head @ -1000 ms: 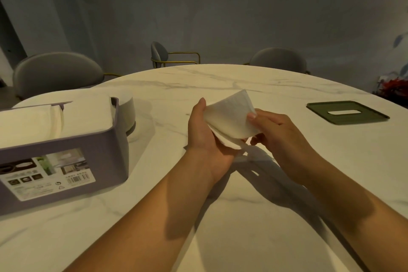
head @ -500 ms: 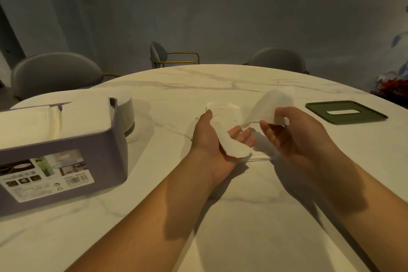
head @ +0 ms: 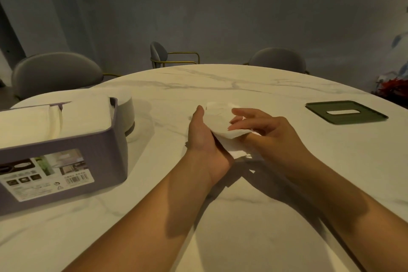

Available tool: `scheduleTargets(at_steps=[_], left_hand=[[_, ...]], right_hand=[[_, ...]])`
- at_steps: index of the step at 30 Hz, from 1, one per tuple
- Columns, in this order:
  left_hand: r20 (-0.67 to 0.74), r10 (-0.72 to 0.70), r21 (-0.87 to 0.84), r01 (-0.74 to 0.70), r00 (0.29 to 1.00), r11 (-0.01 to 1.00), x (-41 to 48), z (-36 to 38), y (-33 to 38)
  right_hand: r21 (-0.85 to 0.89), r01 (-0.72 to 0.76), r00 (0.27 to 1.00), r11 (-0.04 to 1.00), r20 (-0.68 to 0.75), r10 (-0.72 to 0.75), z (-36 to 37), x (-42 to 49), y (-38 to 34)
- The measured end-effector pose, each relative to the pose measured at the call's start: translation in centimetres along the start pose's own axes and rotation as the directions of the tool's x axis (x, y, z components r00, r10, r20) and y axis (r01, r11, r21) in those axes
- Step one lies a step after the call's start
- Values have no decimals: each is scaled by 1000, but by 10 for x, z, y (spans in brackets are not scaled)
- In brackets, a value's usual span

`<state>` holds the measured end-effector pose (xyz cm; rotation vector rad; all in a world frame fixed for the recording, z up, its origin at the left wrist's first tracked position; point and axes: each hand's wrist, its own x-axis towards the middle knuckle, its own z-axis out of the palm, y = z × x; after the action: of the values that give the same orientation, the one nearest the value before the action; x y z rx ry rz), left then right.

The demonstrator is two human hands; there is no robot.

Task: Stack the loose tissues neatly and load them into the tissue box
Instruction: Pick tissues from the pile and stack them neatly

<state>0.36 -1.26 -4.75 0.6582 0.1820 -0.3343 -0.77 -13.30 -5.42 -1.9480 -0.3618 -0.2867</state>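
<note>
Round white marble desk, grey chairs behind. Head view: above mid-desk, a folded white tissue lies on the left hand; its fingers are hidden beneath, so its grip cannot be told. The right hand presses spread, straight fingers on top. A purple tissue box stands far left.

A round white marble table veined in grey lies under dim, warm light. Past its far rim stand grey padded chairs: one at 10 o'clock, a gold-framed one at 12 o'clock, another at 1 o'clock. A plain grey wall rises behind, with red foliage at 2 o'clock.
</note>
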Motion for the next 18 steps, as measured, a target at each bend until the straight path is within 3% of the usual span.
scheduleTargets(at_steps=[5,8,11,14,18], left_hand=[[-10,20,-45,-20,1000,999,-2,-1,3],[-45,54,-106,-59,997,993,3,-6,10],[-88,96,-147,-108,992,983,6,-12,17],[-112,103,-175,-122,988,977,7,-14,21],[-121,104,-197,-126,987,972,8,-18,23]], right_hand=[[40,-51,999,998,21,50,-3,-2,-5],[185,-157,962,970,-193,192,-17,4,-3],[-47,-280,895,959,-373,243,-34,10,19],[-190,-449,867,873,-329,374,-40,13,32],[-488,-490,871,722,-236,431,-35,14,32]])
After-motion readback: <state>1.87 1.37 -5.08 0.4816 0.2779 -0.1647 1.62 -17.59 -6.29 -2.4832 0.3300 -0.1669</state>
